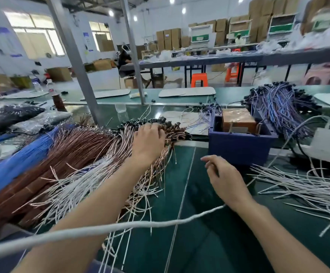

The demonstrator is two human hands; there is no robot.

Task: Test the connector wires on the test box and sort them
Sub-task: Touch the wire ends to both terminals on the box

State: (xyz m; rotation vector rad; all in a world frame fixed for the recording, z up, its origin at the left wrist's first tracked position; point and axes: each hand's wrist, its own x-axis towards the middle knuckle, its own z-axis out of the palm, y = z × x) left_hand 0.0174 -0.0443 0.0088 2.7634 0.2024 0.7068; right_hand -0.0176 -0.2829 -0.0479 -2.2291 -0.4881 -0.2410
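A big heap of brown and white connector wires (93, 154) lies on the left of the green bench, black connector ends at its far side. My left hand (148, 140) reaches into those black connectors, fingers curled down among them; I cannot see whether it pinches one. The blue test box (236, 146) with a brown block inside stands at centre right. My right hand (223, 174) hovers just in front of the box, fingers loosely bent, holding nothing I can see. A pile of white wires (307, 188) lies to the right, and a pile of purple wires (282, 107) sits behind the box.
A thick white cord (120, 227) crosses the foreground over my arms. A grey adapter box (327, 140) sits right of the test box. Blue wires (12, 164) and plastic bags lie far left. Metal posts (77, 62) rise behind the heap. A person sits at a far table.
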